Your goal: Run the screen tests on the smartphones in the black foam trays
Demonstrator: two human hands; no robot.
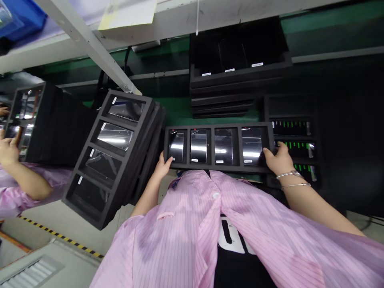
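I hold a long black foam tray (183, 165) level in front of my chest, over my pink striped coat. It has several compartments, each with a glossy dark screen panel (199, 145) bearing a small white label. My left hand (163, 164) grips the tray's left end, fingers wrapped round the edge. My right hand (279, 158), with thin bracelets on the wrist, grips the right end, thumb on top near the last panel (252, 145).
A stack of similar foam trays (108, 160) with panels leans tilted at my left. More black trays (240, 72) are stacked on the green surface behind, others with green-marked parts (292, 144) at right. A co-worker's hand (9, 150) and pink sleeve are at far left.
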